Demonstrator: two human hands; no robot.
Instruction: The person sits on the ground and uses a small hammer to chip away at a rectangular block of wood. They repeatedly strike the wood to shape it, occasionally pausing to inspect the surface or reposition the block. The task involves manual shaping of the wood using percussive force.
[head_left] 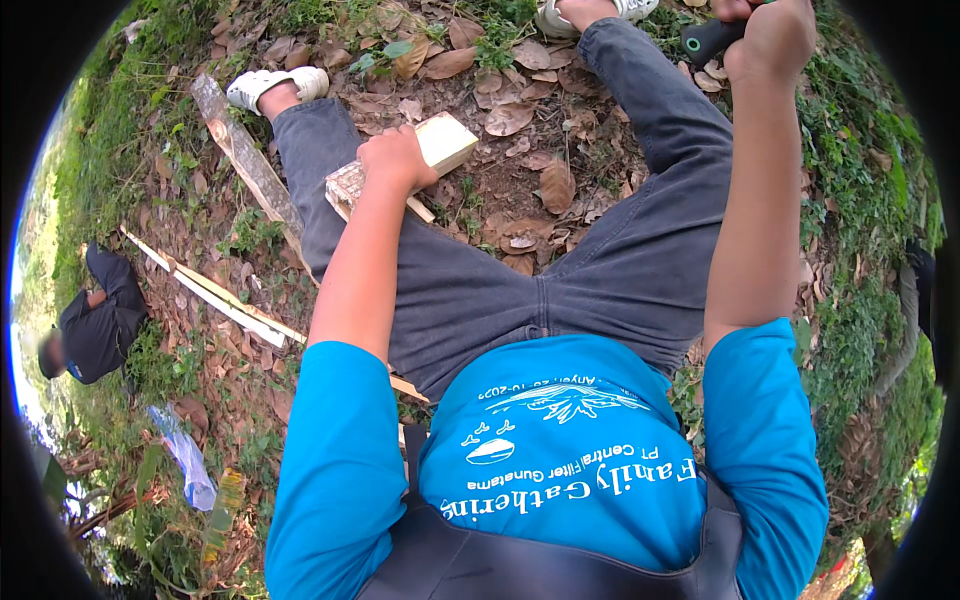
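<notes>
My left hand (398, 158) is closed over a pale wooden block (450, 143), its fingers wrapped across the top. The block lies slanted over my left thigh, with rough brownish wood showing at its near left end. A thin wood piece (420, 209) pokes out just below my wrist. Raised at the upper right, my right hand (778, 42) is closed around a black handle (708, 42) with a green ring at its end. The rest of that tool is hidden by the hand or cut off by the picture's top edge.
A bark-edged wood strip (238, 145) lies beside my left leg. Long pale split strips (215, 292) rest farther left. Dry leaves (510, 118) cover the ground between my legs. A person in dark clothes (108, 315) sits at far left, above a clear plastic bag (185, 460).
</notes>
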